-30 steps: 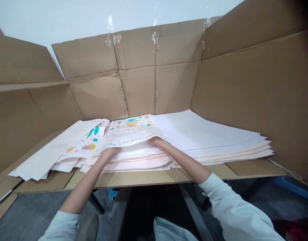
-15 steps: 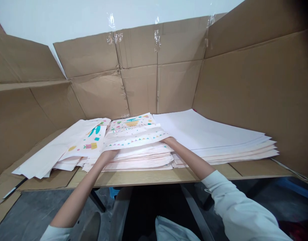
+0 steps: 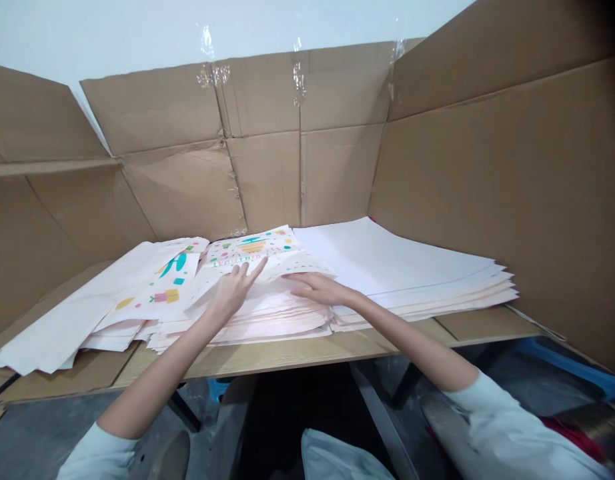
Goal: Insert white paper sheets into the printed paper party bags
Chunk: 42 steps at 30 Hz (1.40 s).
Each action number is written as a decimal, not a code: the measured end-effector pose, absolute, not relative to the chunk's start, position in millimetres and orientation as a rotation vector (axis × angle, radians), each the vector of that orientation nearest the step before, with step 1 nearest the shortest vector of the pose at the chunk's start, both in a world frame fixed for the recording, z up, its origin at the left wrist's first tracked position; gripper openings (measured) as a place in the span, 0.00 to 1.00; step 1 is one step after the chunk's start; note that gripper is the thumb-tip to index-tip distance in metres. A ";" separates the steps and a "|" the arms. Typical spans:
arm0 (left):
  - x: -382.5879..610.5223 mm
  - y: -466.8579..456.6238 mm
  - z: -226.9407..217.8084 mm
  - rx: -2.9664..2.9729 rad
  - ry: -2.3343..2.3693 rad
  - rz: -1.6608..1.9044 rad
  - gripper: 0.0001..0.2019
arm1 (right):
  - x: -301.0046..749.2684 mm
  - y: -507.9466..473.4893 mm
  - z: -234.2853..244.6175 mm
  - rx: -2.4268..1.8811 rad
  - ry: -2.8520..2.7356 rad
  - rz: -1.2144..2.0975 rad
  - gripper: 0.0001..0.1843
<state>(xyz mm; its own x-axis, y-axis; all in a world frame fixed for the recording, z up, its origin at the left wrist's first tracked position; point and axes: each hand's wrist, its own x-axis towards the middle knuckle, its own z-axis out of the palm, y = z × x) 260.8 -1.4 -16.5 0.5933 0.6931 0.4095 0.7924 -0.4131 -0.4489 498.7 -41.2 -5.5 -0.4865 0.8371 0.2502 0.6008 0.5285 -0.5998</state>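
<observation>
A white printed sheet point(image 3: 250, 250) with coloured confetti shapes and part of the lettering showing lies on top of the middle paper stack point(image 3: 282, 320). Its near part is bent up towards me. My left hand point(image 3: 232, 291) rests on the left side of this near part, index finger stretched out and the others slightly bent. Under the sheet's raised right edge is my right hand point(image 3: 317, 288), palm down, with fingers extended and apart. Neither hand visibly grips the sheet.
Left of the middle stack lie overlapping printed sheets point(image 3: 157, 287), some blank side up. A large stack of plain white sheets point(image 3: 387, 260) is on the right. Cardboard walls point(image 3: 267, 180) enclose the table point(image 3: 267, 357) at the back and sides.
Both hands have come out from beneath the sheet's front edge. The left hand is now on top, and the right has shifted inwards. The view has turned slightly right.
</observation>
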 end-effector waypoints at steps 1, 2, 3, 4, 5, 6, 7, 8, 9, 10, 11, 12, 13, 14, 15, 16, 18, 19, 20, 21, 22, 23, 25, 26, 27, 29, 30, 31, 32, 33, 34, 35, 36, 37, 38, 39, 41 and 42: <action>259.8 0.2 -14.8 -2.224 -1.239 -0.205 0.32 | 509.5 -52.6 -6.8 -1.078 -2.262 0.603 0.21; 258.6 1.9 -13.1 -2.244 -1.301 -0.204 0.28 | 524.3 -62.1 -9.1 -1.047 -2.199 0.609 0.20; 257.5 3.8 -11.4 -2.272 -1.353 -0.200 0.24 | 542.5 -68.5 -12.7 -1.095 -2.076 0.598 0.20; 256.7 6.0 -10.1 -2.305 -1.394 -0.193 0.20 | 563.3 -71.2 -17.6 -1.205 -1.901 0.547 0.22; 256.4 8.4 -9.2 -2.344 -1.416 -0.177 0.16 | 585.1 -70.5 -24.0 -1.320 -1.740 0.447 0.23; 257.0 10.9 -9.1 -2.388 -1.411 -0.153 0.14 | 606.4 -67.2 -31.5 -1.445 -1.668 0.339 0.23; 258.5 13.2 -9.7 -2.429 -1.380 -0.130 0.13 | 625.7 -62.5 -39.7 -1.583 -1.684 0.261 0.22; 261.0 15.3 -11.0 -2.461 -1.338 -0.106 0.13 | 641.6 -57.6 -48.1 -1.708 -1.755 0.227 0.23; 264.5 16.9 -13.0 -2.481 -1.302 -0.083 0.12 | 653.5 -53.4 -55.9 -1.739 -1.866 0.158 0.24; 269.0 17.8 -15.4 -2.489 -1.277 -0.059 0.12 | 661.2 -50.6 -62.6 -1.755 -1.974 0.083 0.25; 274.1 17.9 -17.9 -2.490 -1.270 -0.030 0.12 | 665.2 -49.3 -68.0 -1.762 -2.064 0.020 0.26; 279.9 17.0 -20.2 -2.487 -1.278 0.004 0.13 | 666.5 -49.4 -71.7 -1.763 -2.128 -0.035 0.27; 285.9 15.0 -21.9 -2.482 -1.302 0.045 0.14 | 666.1 -50.4 -74.0 -1.772 -2.166 -0.069 0.28; 292.2 12.0 -22.9 -2.482 -1.334 0.091 0.15 | 665.2 -52.1 -74.9 -1.785 -2.181 -0.075 0.29; 298.5 7.9 -23.1 -2.484 -1.372 0.132 0.16 | 664.4 -54.0 -74.7 -1.790 -2.189 -0.055 0.30; 304.7 2.7 -22.4 -2.487 -1.411 0.167 0.16 | 664.0 -56.1 -73.6 -1.786 -2.192 -0.021 0.31; 316.6 -10.4 -18.9 -2.499 -1.467 0.200 0.17 | 663.3 -60.4 -69.3 -1.776 -2.178 0.064 0.33; 322.3 -17.7 -16.5 -2.512 -1.478 0.196 0.17 | 661.5 -62.6 -66.2 -1.775 -2.164 0.101 0.34; 328.0 -25.1 -13.9 -2.533 -1.474 0.187 0.18 | 657.7 -64.8 -62.3 -1.771 -2.155 0.137 0.34; 333.7 -32.1 -11.2 -2.561 -1.459 0.178 0.18 | 651.3 -66.9 -58.0 -1.757 -2.150 0.180 0.33; 339.6 -38.1 -8.5 -2.600 -1.427 0.166 0.18 | 642.2 -68.6 -53.5 -1.737 -2.138 0.228 0.31; 345.6 -42.5 -5.7 -2.647 -1.391 0.143 0.18 | 630.7 -69.6 -49.1 -1.720 -2.111 0.282 0.28; 357.9 -45.4 0.0 -2.778 -1.390 0.113 0.16 | 603.5 -68.5 -41.9 -1.718 -1.951 0.400 0.29; 363.8 -43.8 2.9 -2.858 -1.457 0.111 0.15 | 589.7 -66.1 -39.5 -1.725 -1.817 0.479 0.32; 369.1 -40.4 6.0 -2.939 -1.566 0.096 0.14 | 577.1 -62.7 -37.9 -1.708 -1.675 0.594 0.32; 377.0 -30.4 11.8 -3.131 -1.846 -0.014 0.13 | 557.2 -53.9 -36.1 -1.640 -1.429 0.810 0.29; 379.2 -24.8 14.1 -3.268 -1.960 -0.103 0.13 | 550.2 -49.4 -35.4 -1.613 -1.345 0.864 0.25; 380.1 -19.4 15.7 -3.435 -2.028 -0.208 0.13 | 545.1 -45.5 -34.5 -1.609 -1.286 0.874 0.23; 379.7 -14.2 16.3 -3.626 -2.061 -0.304 0.13 | 541.4 -42.3 -33.3 -1.624 -1.245 0.853 0.21; 378.0 -9.2 15.9 -3.811 -2.090 -0.375 0.13 | 539.0 -40.0 -31.9 -1.642 -1.212 0.826 0.22; 374.8 -4.0 14.3 -3.959 -2.124 -0.441 0.12 | 537.4 -38.4 -30.5 -1.651 -1.184 0.821 0.23; 370.1 1.7 11.5 -4.056 -2.159 -0.523 0.12 | 536.5 -37.3 -29.2 -1.648 -1.155 0.842 0.26; 363.8 8.5 7.8 -4.077 -2.200 -0.679 0.13 | 536.1 -36.2 -28.5 -1.633 -1.130 0.875 0.29; 355.6 16.5 3.3 -3.996 -2.255 -0.908 0.13 | 536.2 -34.8 -28.6 -1.616 -1.112 0.900 0.31; 345.4 25.9 -1.4 -3.841 -2.280 -1.139 0.13 | 536.6 -32.9 -29.6 -1.609 -1.100 0.909 0.32; 333.3 36.5 -5.9 -3.558 -2.301 -1.392 0.12 | 537.4 -30.2 -31.5 -1.609 -1.096 0.904 0.32; 303.7 59.5 -13.0 -2.811 -2.284 -1.622 0.09 | 539.2 -22.8 -37.4 -1.619 -1.096 0.878 0.32; 287.3 70.7 -14.9 -2.477 -2.324 -1.618 0.09 | 540.1 -18.3 -40.9 -1.616 -1.092 0.874 0.32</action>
